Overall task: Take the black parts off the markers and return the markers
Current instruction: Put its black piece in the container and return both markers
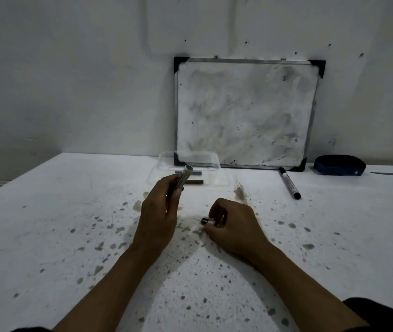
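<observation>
Left hand (159, 212) grips one marker (184, 178), right hand (229, 226) pinches one black part (205, 220); a second marker (289, 183) lies on the worktop (47, 236).

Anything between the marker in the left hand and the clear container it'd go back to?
Nothing visible. The left hand holds the marker just in front of the clear container, whose top is open; grey items lie inside. The right hand, holding the black part, and the second marker sit off to the right.
</observation>
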